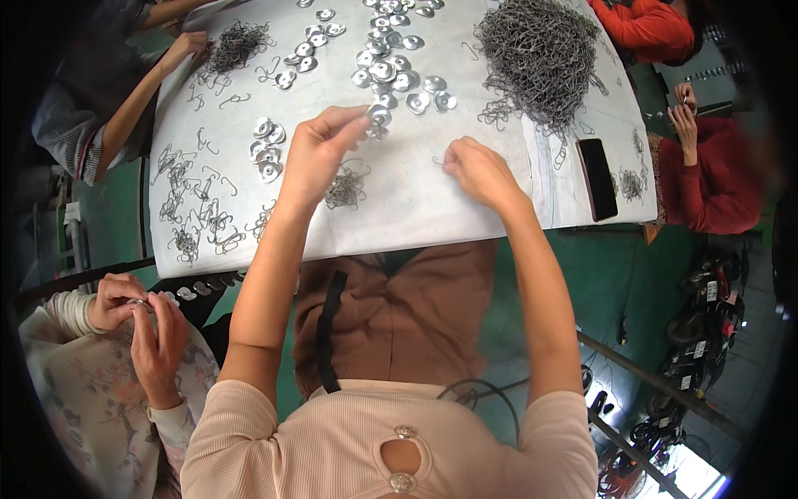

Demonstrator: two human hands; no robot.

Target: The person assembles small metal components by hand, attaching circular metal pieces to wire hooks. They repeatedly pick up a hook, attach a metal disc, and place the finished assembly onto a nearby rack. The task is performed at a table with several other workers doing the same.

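My left hand [320, 150] is over the middle of the white-covered table [416, 216]. Its thumb and forefinger pinch a shiny, round metal disc [379, 114] at the near end of a trail of similar discs. To the right, my right hand [480, 170] is closed, with a thin bent wire hook [437, 160] sticking out from its fingertips. A small heap of wire hooks [345, 190] lies just below my left hand. More silver discs [268, 151] are grouped to the left of it.
A large pile of wire hooks [540, 62] stands at the far right, near a black phone [598, 179]. Loose hooks [199, 208] cover the table's left side. Other people's hands [145, 320] work at the left, far left and right.
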